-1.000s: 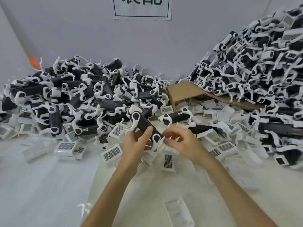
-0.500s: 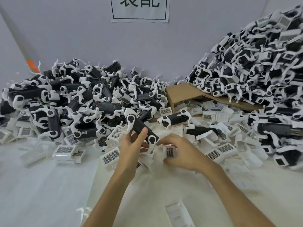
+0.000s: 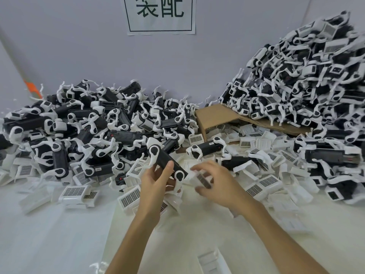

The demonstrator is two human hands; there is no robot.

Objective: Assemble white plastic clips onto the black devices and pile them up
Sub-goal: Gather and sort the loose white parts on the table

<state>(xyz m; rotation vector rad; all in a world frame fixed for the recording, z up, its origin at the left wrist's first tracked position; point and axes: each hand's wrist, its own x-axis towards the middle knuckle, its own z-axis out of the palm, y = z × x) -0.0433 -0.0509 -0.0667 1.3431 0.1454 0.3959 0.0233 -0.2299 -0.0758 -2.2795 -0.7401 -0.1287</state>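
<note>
The left hand [image 3: 156,186] still grips the black device [image 3: 165,162], thumb across its body, tilted above the loose pieces in front of the left pile [image 3: 79,131]. The right hand [image 3: 217,184], which was down among those pieces half a second ago, now pinches a white clip [image 3: 200,177] with a dark grid, blurred, just beside the device's lower end.
</note>
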